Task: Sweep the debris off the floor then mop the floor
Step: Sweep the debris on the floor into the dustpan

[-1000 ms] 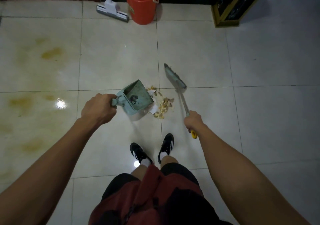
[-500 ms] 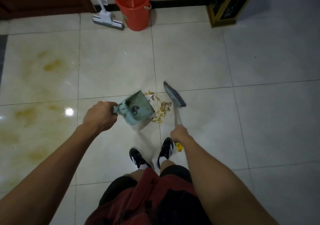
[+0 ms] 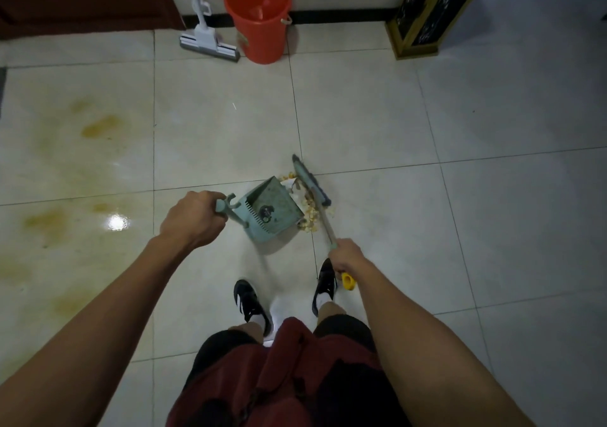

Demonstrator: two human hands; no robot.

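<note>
Head view: the left hand has its fingers curled tight round the dustpan handle. The right hand grips the broom handle, bristles seemingly touching the debris at the dustpan's mouth on the floor.

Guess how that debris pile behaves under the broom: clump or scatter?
Probably scatters: the debris shows as separate small yellowish bits. Likely light; the broom crowds it against the dustpan mouth. The glossy floor tile may let pieces skid.
</note>
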